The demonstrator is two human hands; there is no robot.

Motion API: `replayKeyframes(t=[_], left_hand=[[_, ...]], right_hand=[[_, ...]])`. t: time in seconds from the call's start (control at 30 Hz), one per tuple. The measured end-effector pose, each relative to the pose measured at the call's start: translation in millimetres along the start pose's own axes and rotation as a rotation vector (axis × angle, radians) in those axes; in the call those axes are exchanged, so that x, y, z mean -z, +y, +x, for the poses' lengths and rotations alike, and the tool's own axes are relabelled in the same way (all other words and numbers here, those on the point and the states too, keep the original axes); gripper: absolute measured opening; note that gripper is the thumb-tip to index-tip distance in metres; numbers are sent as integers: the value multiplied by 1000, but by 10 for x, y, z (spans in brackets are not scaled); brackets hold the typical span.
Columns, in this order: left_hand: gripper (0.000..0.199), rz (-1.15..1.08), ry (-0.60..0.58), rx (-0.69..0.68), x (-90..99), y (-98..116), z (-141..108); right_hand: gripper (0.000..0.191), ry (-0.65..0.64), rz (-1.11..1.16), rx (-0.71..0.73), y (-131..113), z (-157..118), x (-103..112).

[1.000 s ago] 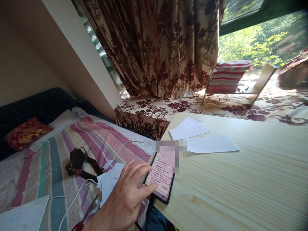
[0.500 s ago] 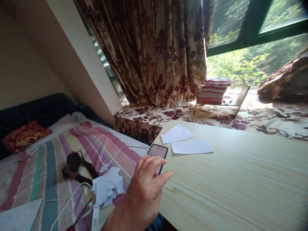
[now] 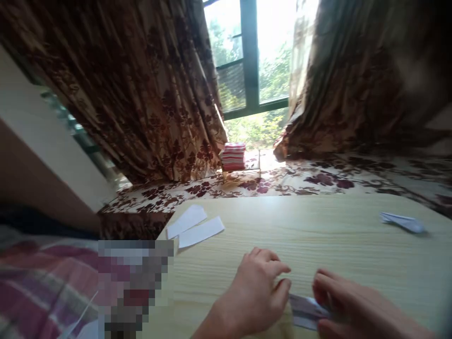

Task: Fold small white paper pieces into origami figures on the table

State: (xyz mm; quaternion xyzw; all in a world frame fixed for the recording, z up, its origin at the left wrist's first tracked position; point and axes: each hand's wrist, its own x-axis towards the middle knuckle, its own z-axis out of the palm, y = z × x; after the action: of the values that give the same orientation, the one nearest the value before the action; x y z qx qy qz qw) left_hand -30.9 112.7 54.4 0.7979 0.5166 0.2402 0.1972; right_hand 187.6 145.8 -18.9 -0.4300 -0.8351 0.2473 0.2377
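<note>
A small white strip of paper [image 3: 304, 311], partly in shadow, lies low over the front of the wooden table. My right hand [image 3: 356, 303], slightly blurred, has its thumb and bent fingers around the strip's right end. At the strip's left end is my left hand [image 3: 252, 289], its thumb and fingers apart with nothing visible between them. Two cut white paper pieces [image 3: 201, 231] rest near the table's left edge. On the right side of the table is a narrow folded paper [image 3: 402, 222].
The pale wooden table [image 3: 300, 221] reaches to a window ledge [image 3: 293, 180] covered in floral cloth. A small rack there holds a stack of striped cloths [image 3: 233, 156]. At left is a striped bed [image 3: 42, 287]; a pixelated patch hides part of that side.
The view has swung right. My left hand has left the phone and is over the table's front. My right hand and the paper strip have come into view.
</note>
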Motion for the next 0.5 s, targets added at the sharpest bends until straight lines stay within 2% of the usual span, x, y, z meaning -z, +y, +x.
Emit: replayKeyframes(t=[0.03, 0.07, 0.17, 0.3, 0.4, 0.5], left_hand=[[24, -36, -33, 9, -19, 13, 46], [24, -75, -63, 10, -31, 21, 85], [26, -210, -94, 46, -26, 26, 177], [30, -421, -200, 234, 57, -8, 325], [36, -660, -179, 339, 134, -66, 436], [43, -942, -171, 378, 191, -122, 490]], right_hand=[[22, -87, -20, -48, -149, 30, 86], [22, -119, -14, -87, -272, 59, 149], [23, -151, 102, -158, -449, 95, 228], [13, -43, 377, -193, -452, 140, 284], [10, 40, 515, -135, -481, 337, 383], [7, 117, 511, -50, -532, 600, 452]])
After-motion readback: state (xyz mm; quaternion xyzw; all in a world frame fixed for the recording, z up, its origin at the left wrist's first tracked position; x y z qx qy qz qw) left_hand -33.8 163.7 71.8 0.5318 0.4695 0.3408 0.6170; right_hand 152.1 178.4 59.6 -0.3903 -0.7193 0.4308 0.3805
